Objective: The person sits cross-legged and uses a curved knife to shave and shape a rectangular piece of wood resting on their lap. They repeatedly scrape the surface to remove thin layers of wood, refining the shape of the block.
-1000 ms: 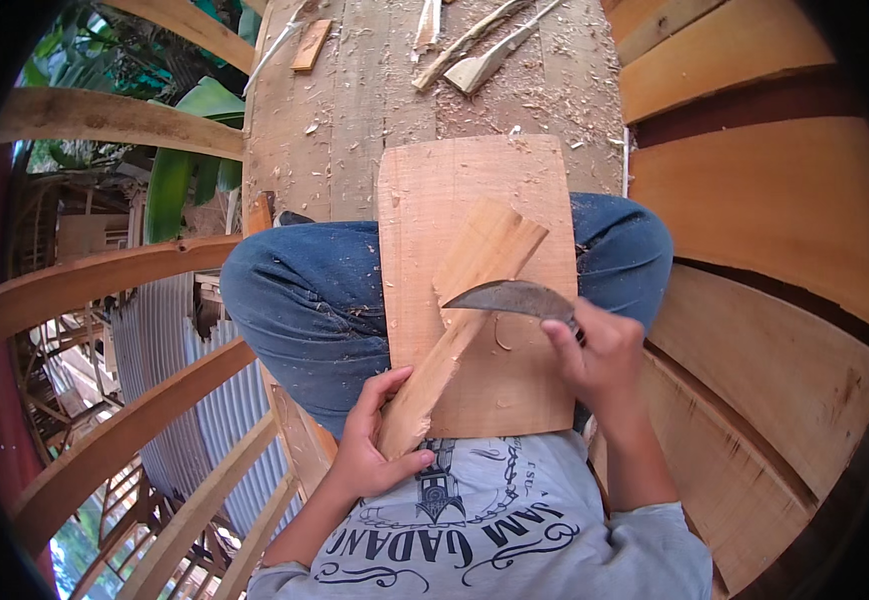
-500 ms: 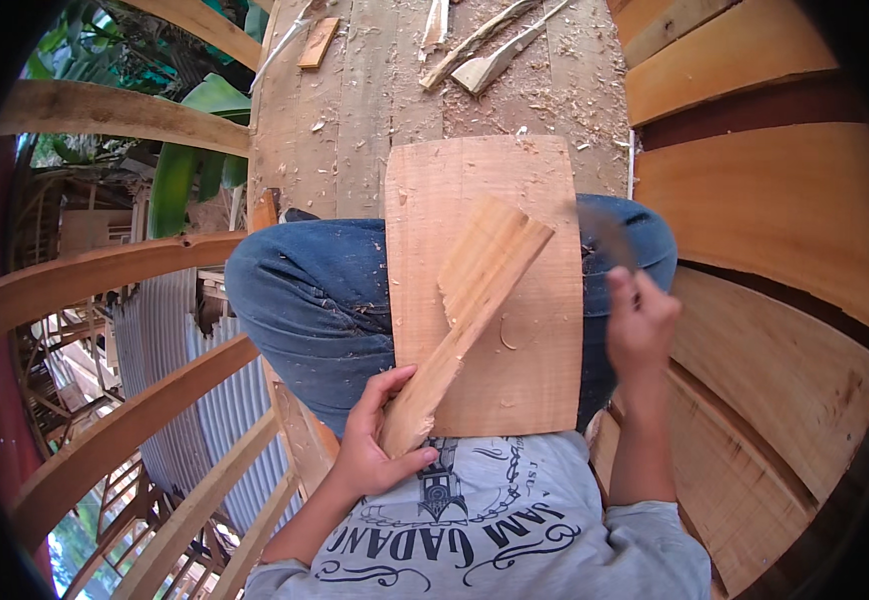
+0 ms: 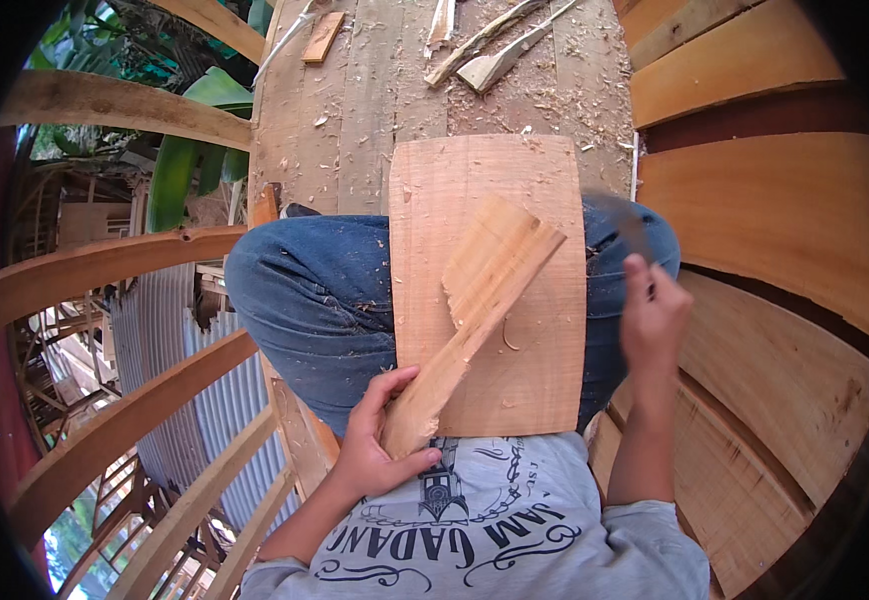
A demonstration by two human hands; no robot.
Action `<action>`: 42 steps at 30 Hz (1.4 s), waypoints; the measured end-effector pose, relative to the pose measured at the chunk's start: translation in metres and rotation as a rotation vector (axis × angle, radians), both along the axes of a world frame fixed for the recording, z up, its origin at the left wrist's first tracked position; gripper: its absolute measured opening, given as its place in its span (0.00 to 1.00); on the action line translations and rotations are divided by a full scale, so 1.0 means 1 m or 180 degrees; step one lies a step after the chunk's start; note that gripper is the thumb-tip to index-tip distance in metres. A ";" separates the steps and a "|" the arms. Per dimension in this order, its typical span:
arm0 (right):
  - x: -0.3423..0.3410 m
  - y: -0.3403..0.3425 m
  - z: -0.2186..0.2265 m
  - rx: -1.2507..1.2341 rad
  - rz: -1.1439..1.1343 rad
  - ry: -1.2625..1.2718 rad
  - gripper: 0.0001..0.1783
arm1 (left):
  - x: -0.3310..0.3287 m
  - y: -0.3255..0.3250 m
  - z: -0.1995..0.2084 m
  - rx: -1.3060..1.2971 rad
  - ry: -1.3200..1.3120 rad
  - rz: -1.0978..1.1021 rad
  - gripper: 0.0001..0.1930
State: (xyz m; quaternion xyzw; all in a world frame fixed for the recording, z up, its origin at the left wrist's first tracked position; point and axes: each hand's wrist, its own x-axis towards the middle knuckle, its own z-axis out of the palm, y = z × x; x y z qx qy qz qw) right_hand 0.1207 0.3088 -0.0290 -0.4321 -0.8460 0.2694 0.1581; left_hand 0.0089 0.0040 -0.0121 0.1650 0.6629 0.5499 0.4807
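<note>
My left hand is closed round the narrow lower end of a roughly cut, paddle-shaped wood piece. It slants up to the right, its wide end over a flat wooden board lying across my lap. A ragged notch marks its left edge where the wide part narrows. To the right of the board, over my right knee, my right hand is clenched round the handle of a hand tool with a dark, blade-like head. Motion smears the tool, so its exact kind cannot be told. A thin curled shaving rests on the board.
Ahead lies a plank floor strewn with shavings, with a small wood block and a rough paddle-shaped offcut. Wooden rails run along my left. A wall of wide planks stands close on my right.
My right hand and the blurred tool have shifted slightly to the right, away from the wood piece. My left hand keeps its hold, and the wood piece has barely moved.
</note>
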 end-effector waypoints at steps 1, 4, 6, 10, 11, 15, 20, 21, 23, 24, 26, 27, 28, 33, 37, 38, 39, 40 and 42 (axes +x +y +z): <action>0.007 0.010 0.001 -0.0006 -0.0103 0.0100 0.27 | 0.000 0.000 0.000 -0.0002 0.0044 -0.0034 0.47; 0.013 0.018 0.009 -0.0073 -0.0057 0.0300 0.26 | 0.000 0.001 0.001 -0.0015 0.0063 -0.0071 0.47; 0.009 -0.003 0.024 -0.0134 0.0404 0.0295 0.26 | 0.000 0.002 0.003 -0.0024 0.0166 -0.0072 0.45; -0.001 -0.051 0.020 -0.0598 0.1097 0.0497 0.26 | 0.002 0.001 0.008 0.0039 0.0438 -0.0013 0.42; -0.002 -0.056 0.023 -0.0602 0.1222 0.0422 0.27 | 0.003 -0.001 0.010 0.0058 0.0460 0.0015 0.42; -0.011 -0.065 0.026 -0.0507 0.1607 0.0331 0.30 | -0.002 -0.006 0.016 -0.0014 0.1008 0.0114 0.42; -0.022 -0.066 0.026 -0.0059 0.1625 0.0085 0.30 | -0.003 -0.012 0.010 -0.0147 0.1011 0.0108 0.43; -0.024 -0.066 0.024 0.0016 0.1593 0.0006 0.30 | -0.003 -0.013 0.008 -0.0175 0.0898 0.0019 0.43; -0.029 -0.064 0.018 0.0167 0.1528 -0.0156 0.30 | -0.003 -0.015 0.001 -0.0139 0.0658 0.0111 0.44; -0.033 -0.058 0.012 0.0279 0.1349 -0.0197 0.30 | -0.002 -0.017 -0.002 -0.0131 0.0547 0.0191 0.44; -0.037 -0.038 0.001 0.0507 0.0970 -0.0277 0.30 | -0.002 -0.017 -0.008 -0.0059 0.0631 0.0326 0.43; -0.038 -0.036 0.001 0.0471 0.0978 -0.0254 0.30 | -0.003 -0.017 -0.009 -0.0018 0.0670 0.0389 0.42; -0.039 -0.035 0.003 0.0434 0.0987 -0.0230 0.30 | -0.005 -0.018 -0.010 0.0017 0.0604 0.0412 0.42; -0.044 -0.024 -0.007 0.0489 0.0649 0.0016 0.29 | -0.010 -0.017 -0.011 0.0137 0.0315 0.0539 0.43; -0.045 0.004 -0.008 0.0275 0.0095 0.0068 0.25 | -0.012 -0.026 -0.014 0.0134 0.0283 0.0509 0.43; -0.043 -0.001 0.000 0.0384 0.0339 -0.0016 0.25 | -0.015 -0.025 -0.015 0.0148 0.0315 0.0478 0.43; -0.036 -0.009 0.004 0.0481 0.0582 -0.0094 0.24 | -0.013 -0.028 -0.017 0.0151 0.0353 0.0446 0.43; -0.036 -0.022 0.010 0.0345 0.0886 -0.0116 0.25 | -0.013 -0.026 -0.017 0.0142 0.0313 0.0467 0.43; -0.038 -0.055 0.020 0.0017 0.1617 -0.0254 0.28 | -0.012 -0.024 -0.017 0.0136 0.0237 0.0519 0.43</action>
